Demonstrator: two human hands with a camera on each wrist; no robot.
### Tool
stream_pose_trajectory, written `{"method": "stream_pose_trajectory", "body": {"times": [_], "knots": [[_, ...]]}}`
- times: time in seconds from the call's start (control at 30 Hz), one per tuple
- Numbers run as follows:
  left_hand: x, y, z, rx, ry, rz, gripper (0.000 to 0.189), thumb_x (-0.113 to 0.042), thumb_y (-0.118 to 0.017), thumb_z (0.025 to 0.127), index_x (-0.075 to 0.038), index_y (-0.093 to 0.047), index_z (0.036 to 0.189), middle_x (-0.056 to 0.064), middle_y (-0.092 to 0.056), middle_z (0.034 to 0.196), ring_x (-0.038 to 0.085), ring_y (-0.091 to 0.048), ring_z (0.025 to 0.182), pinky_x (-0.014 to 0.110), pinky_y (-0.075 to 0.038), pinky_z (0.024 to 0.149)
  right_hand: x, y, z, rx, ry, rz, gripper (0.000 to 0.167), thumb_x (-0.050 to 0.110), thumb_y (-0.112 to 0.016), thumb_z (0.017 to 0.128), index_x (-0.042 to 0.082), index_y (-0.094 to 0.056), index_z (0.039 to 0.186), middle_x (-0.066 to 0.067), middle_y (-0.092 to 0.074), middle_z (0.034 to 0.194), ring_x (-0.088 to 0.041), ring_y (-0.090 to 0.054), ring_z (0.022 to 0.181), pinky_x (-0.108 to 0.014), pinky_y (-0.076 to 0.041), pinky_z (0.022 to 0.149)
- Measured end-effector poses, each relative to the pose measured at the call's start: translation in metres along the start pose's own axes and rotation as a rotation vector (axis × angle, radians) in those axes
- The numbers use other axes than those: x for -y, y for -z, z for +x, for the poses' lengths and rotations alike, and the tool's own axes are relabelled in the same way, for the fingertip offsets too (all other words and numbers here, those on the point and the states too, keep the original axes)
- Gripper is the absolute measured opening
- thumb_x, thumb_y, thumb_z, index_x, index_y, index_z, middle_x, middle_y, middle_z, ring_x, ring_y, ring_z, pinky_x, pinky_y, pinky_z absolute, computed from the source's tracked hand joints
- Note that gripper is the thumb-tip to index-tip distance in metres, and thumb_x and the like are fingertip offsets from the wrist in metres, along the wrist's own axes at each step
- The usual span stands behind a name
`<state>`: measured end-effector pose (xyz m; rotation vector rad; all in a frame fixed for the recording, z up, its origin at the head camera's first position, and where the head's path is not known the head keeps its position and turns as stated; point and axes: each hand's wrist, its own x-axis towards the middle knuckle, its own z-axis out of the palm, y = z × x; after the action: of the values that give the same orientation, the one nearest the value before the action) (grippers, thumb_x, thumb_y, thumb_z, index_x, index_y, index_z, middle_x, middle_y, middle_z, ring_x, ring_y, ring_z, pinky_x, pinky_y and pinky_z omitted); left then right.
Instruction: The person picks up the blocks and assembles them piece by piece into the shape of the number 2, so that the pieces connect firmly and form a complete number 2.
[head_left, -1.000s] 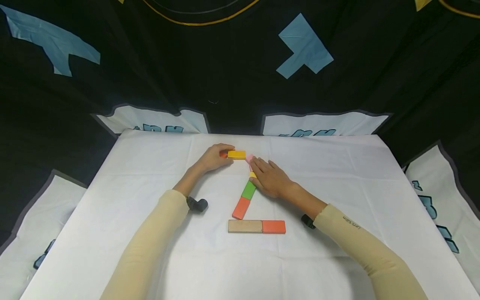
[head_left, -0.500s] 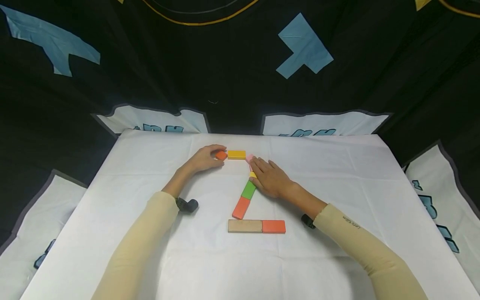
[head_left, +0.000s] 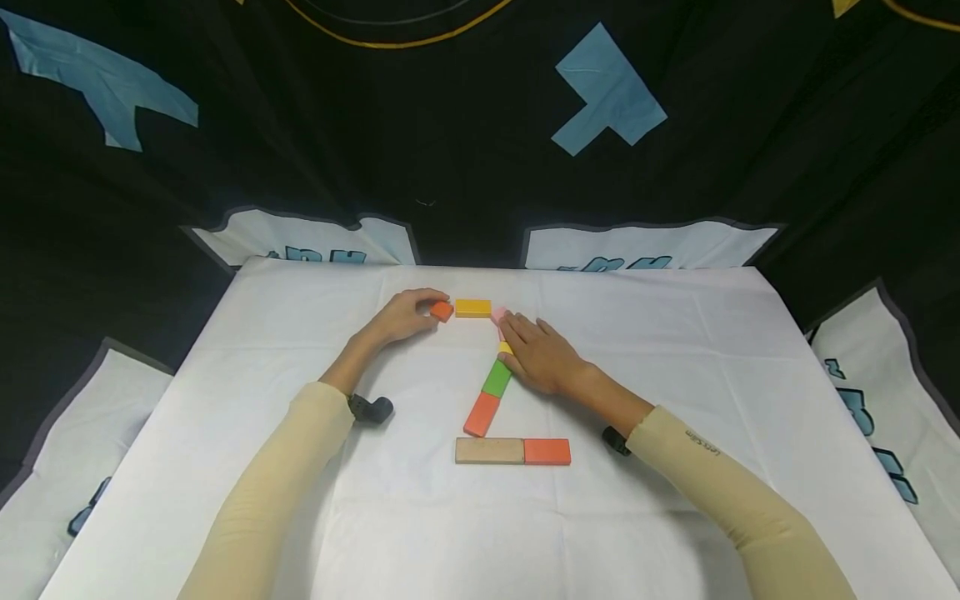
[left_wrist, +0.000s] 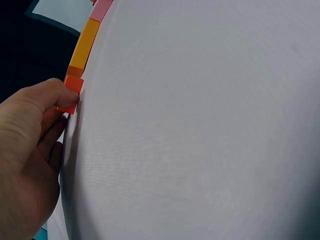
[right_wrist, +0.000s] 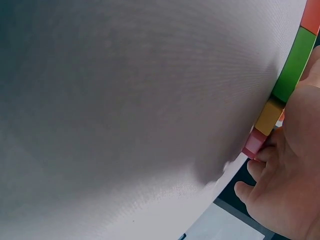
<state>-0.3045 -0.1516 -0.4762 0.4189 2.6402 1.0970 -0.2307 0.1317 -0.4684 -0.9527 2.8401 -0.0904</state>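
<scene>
My left hand [head_left: 405,315] is at the far side of the table, where its thumb and fingers pinch a short orange-red block [head_left: 442,311]. In the left wrist view the thumb lies over this block [left_wrist: 75,86], close to the end of a yellow block [left_wrist: 84,47]. My right hand [head_left: 542,354] lies with straight fingers over the upper part of a slanting row, partly covering a pink block [head_left: 498,316] and a small yellow block [head_left: 505,347]. Below it, a green block [head_left: 497,379] and an orange-red block [head_left: 481,414] continue the slant.
A plain wooden block [head_left: 489,451] and another orange-red block [head_left: 547,452] lie end to end below the slanting row. A white cloth covers the table [head_left: 637,533]. Dark curtains [head_left: 465,167] hang behind its far edge.
My left hand has shifted left, away from the yellow block, and its short orange-red block now shows more fully, tilted, with a small gap. My right hand stays in place.
</scene>
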Motion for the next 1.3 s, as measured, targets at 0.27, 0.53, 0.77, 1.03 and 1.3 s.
{"method": "stream_pose_trajectory", "body": {"times": [0.27,0.53,0.77,1.03,1.3], "knots": [[0.001,-0.001,0.001,-0.023,0.004,0.006,0.044,-0.010,-0.064,0.094,-0.009,-0.059,0.138,0.012,-0.051,0.146,0.031,-0.037,0.140,0.050,-0.027,0.116,0.000,0.001,0.000,0.009,-0.002,0.001,0.069,0.045,-0.035,0.107,0.002,-0.017,0.159,-0.013,-0.018,0.164,-0.027,-0.017,0.150,-0.049,-0.016,0.119],[0.002,-0.004,0.002,-0.056,-0.012,0.016,0.041,-0.012,-0.067,0.094,-0.007,-0.062,0.135,0.014,-0.054,0.143,0.031,-0.041,0.137,0.048,-0.028,0.116,0.001,0.001,0.000,-0.003,0.004,-0.001,0.070,0.045,-0.038,0.107,0.002,-0.020,0.158,-0.013,-0.019,0.164,-0.028,-0.019,0.150,-0.050,-0.018,0.119],[0.003,-0.006,0.004,-0.084,-0.026,0.021,0.041,-0.013,-0.068,0.093,-0.007,-0.062,0.133,0.014,-0.055,0.142,0.032,-0.042,0.136,0.049,-0.029,0.115,0.001,0.001,0.000,0.006,-0.008,-0.007,0.070,0.046,-0.036,0.107,0.003,-0.018,0.159,-0.012,-0.018,0.164,-0.028,-0.018,0.150,-0.050,-0.017,0.119],[0.005,-0.010,0.006,-0.107,-0.041,0.010,0.041,-0.015,-0.070,0.093,-0.007,-0.063,0.133,0.014,-0.055,0.142,0.031,-0.042,0.136,0.048,-0.028,0.115,0.001,0.000,0.000,0.013,-0.018,0.011,0.070,0.046,-0.035,0.107,0.003,-0.016,0.159,-0.011,-0.016,0.165,-0.027,-0.015,0.151,-0.050,-0.017,0.119],[0.004,-0.011,0.007,-0.116,-0.047,0.010,0.041,-0.014,-0.070,0.093,-0.007,-0.063,0.133,0.014,-0.055,0.141,0.032,-0.043,0.136,0.048,-0.029,0.115,0.001,0.000,0.000,0.016,-0.020,0.016,0.070,0.046,-0.035,0.107,0.004,-0.016,0.159,-0.011,-0.015,0.165,-0.027,-0.015,0.151,-0.050,-0.017,0.119]]}}
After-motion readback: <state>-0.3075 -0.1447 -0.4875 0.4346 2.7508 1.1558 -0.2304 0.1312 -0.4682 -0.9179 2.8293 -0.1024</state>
